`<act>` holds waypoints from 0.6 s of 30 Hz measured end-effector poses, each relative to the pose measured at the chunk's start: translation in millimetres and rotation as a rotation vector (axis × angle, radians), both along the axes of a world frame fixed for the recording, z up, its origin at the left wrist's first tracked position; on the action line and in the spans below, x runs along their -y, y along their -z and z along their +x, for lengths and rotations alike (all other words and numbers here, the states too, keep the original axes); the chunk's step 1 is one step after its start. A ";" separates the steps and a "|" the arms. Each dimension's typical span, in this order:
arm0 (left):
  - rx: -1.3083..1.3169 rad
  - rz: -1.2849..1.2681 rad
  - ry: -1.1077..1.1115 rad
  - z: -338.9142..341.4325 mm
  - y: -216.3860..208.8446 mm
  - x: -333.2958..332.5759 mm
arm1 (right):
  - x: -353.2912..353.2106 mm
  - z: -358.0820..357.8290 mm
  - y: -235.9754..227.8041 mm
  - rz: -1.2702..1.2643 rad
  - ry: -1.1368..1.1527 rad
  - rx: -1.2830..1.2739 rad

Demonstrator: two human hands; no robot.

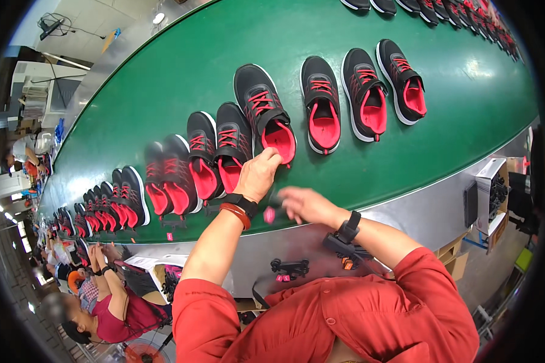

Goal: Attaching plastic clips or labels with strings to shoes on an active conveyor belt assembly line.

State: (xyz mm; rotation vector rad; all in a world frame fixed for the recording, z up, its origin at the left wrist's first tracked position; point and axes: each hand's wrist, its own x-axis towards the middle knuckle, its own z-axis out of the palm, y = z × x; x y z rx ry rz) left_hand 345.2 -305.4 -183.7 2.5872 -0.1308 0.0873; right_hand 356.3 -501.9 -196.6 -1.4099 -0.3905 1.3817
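Note:
My left hand (pixel 259 175) is closed on the heel of a black sneaker (pixel 261 103) with red laces and a pinkish-red lining, its toe pointing away from me. To the right, my right hand (pixel 312 206) is over the near edge of the green conveyor belt (pixel 357 172), its fingers smeared by motion. Beside those fingertips are a blurred dark shape and a small pink tag (pixel 269 215); whether the hand holds them is unclear. Several matching sneakers (pixel 321 106) stand on both sides of the held one.
Black plastic shoe hangers (pixel 289 266) with pink tags lie on the metal ledge (pixel 399 227) near me. A co-worker (pixel 118 308) reaches toward the belt at lower left. An open box of black hangers (pixel 493 187) stands at right. More sneakers line the far belt edge (pixel 430 11).

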 end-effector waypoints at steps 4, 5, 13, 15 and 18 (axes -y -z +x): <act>0.069 0.017 -0.051 2.4 3.4 1.3 | 1.5 -6.8 -26.7 0.000 -0.161 0.207; 0.092 0.026 -0.047 4.3 3.2 -1.6 | 2.3 -3.7 -27.8 -0.041 0.032 0.115; 0.055 -0.057 -0.101 4.3 1.6 0.7 | 2.8 18.1 -9.9 -0.058 0.508 -0.102; 0.043 -0.050 -0.093 4.2 1.4 0.1 | -1.8 13.5 -8.1 -0.039 0.480 -0.123; -0.061 0.021 -0.072 3.3 -1.6 -5.2 | -9.5 9.6 -23.0 -0.095 0.313 -0.023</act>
